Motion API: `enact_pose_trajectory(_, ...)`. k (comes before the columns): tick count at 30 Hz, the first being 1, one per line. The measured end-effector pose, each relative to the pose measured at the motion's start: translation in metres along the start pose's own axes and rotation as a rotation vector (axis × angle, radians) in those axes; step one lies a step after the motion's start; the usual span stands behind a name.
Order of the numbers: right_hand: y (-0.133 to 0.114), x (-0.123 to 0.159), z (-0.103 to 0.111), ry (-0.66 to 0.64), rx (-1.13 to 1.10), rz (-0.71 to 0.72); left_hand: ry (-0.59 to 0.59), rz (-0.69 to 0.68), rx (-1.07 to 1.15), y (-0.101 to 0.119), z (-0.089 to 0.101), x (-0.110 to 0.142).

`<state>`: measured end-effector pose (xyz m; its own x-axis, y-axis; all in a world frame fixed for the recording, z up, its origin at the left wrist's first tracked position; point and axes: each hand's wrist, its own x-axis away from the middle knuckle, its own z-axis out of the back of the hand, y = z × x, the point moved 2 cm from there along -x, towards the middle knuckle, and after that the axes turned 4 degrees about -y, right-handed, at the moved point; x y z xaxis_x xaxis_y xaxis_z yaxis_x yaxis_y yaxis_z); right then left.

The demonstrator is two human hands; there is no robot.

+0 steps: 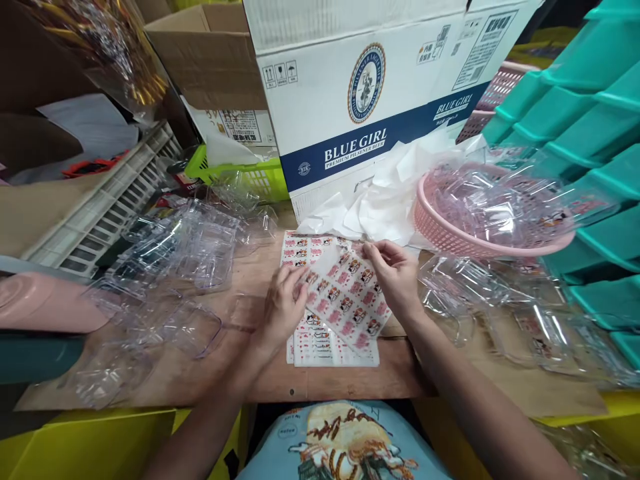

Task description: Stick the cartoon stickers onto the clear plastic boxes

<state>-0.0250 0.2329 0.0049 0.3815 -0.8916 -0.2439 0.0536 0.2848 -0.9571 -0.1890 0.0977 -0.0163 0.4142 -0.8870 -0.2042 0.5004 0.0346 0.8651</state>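
Note:
A sheet of stickers point(345, 293), printed with rows of small cartoon figures and pink lettering, is held tilted between my two hands. My right hand point(395, 273) pinches its upper right corner between thumb and fingers. At the sheet's left edge, my left hand point(285, 300) has its fingers closed on it, with the fingertips partly hidden. A pale, see-through layer point(325, 259) shows along the upper left of this sheet. Underneath, more printed sticker sheets point(335, 353) lie stacked on the wooden table point(270, 380).
Clear plastic cases point(200, 247) are heaped on the left; more clear cases point(540, 333) lie on the right. A pink basket point(430, 223) holds clear plastic pieces. Crumpled white paper point(385, 207) lies before a white carton point(320, 100). Teal bins point(590, 127) stack up at right.

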Motion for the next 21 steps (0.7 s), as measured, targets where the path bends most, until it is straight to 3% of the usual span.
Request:
enact_pose_trajectory(2, -0.008, 0.001, 0.003, 0.077, 0.169, 0.177, 0.040, -0.096, -0.105, 0.010, -0.005, -0.001)
enact_pose_trajectory(3, -0.012, 0.003, 0.001, 0.076, 0.256, 0.285, 0.001, -0.123, -0.080, 0.015, -0.011, -0.003)
enact_pose_trajectory(5, -0.019, 0.010, -0.008, 0.007, 0.392, 0.473, -0.110, -0.140, 0.045, 0.022, -0.023, -0.007)
enact_pose_trajectory(7, -0.023, 0.016, -0.016, -0.068, 0.441, 0.574, -0.139, -0.127, 0.119, 0.021, -0.032, -0.013)
enact_pose_trajectory(9, -0.026, 0.017, -0.017, -0.068, 0.402, 0.564, -0.098, -0.094, 0.093, 0.014, -0.035, -0.019)
enact_pose_trajectory(12, -0.031, 0.011, -0.006, 0.048, 0.302, 0.458, 0.003, -0.079, -0.034, 0.005, -0.030, -0.026)
enact_pose_trajectory(14, -0.036, 0.007, 0.002, 0.106, 0.324, 0.497, 0.089, -0.099, -0.043, 0.010, -0.022, -0.027)
enact_pose_trajectory(16, -0.041, 0.009, 0.005, 0.091, 0.424, 0.648, 0.023, -0.061, 0.153, 0.020, -0.017, -0.026)
enact_pose_trajectory(18, -0.041, 0.015, 0.004, -0.019, 0.530, 0.806, -0.163, 0.063, 0.504, 0.032, -0.017, -0.025)
enact_pose_trajectory(20, -0.037, 0.024, 0.000, -0.167, 0.563, 0.846, -0.264, 0.189, 0.819, 0.040, -0.019, -0.022)
enact_pose_trajectory(21, -0.034, 0.028, -0.001, -0.211, 0.522, 0.808, -0.237, 0.226, 0.922, 0.041, -0.020, -0.021)
